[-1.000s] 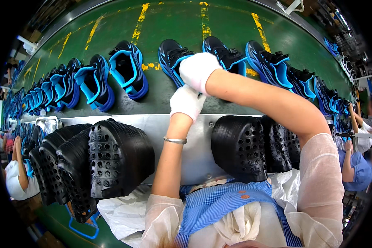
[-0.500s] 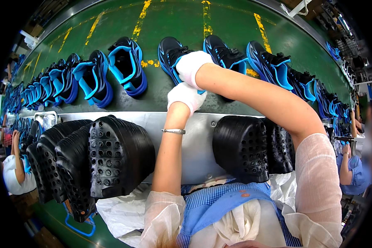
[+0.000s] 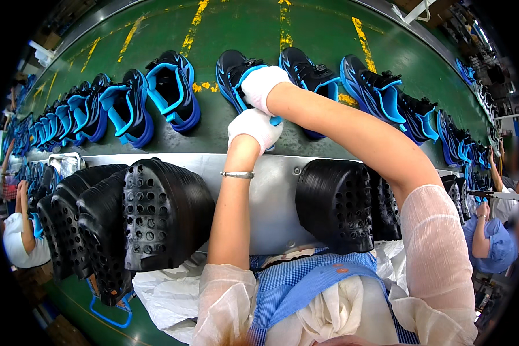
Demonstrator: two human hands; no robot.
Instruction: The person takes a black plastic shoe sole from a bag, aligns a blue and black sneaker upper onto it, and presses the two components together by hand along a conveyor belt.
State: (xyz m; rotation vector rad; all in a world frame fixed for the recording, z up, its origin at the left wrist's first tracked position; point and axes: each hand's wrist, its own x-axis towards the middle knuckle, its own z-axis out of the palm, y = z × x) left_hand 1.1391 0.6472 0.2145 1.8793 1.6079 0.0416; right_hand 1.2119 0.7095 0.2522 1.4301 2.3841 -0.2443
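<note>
Both of my hands wear white gloves and work at one black and blue sports shoe [image 3: 230, 66], whose toe points away from me. My left hand [image 3: 254, 130] is closed around its heel, with a bit of blue showing at the fingers. Just above it, my right hand [image 3: 263, 89] is curled closed over the collar and opening; its fingertips are hidden. The two gloves touch or nearly touch. A similar shoe [image 3: 305, 66] stands close on the right, partly behind my right forearm. To the left stands another shoe [image 3: 172, 86], its opening facing me.
The shoes stand in a long row on a green surface [image 3: 236, 26] with yellow marks. Nearer me, on a metal ledge [image 3: 271, 207], stand black perforated blocks [image 3: 167, 213] on the left and another black block [image 3: 334, 202] on the right. People work at both sides.
The row of shoes has shifted slightly left, and both my hands have moved left with the shoe. My right forearm sits a little lower. Both hands stay on the same shoe.
</note>
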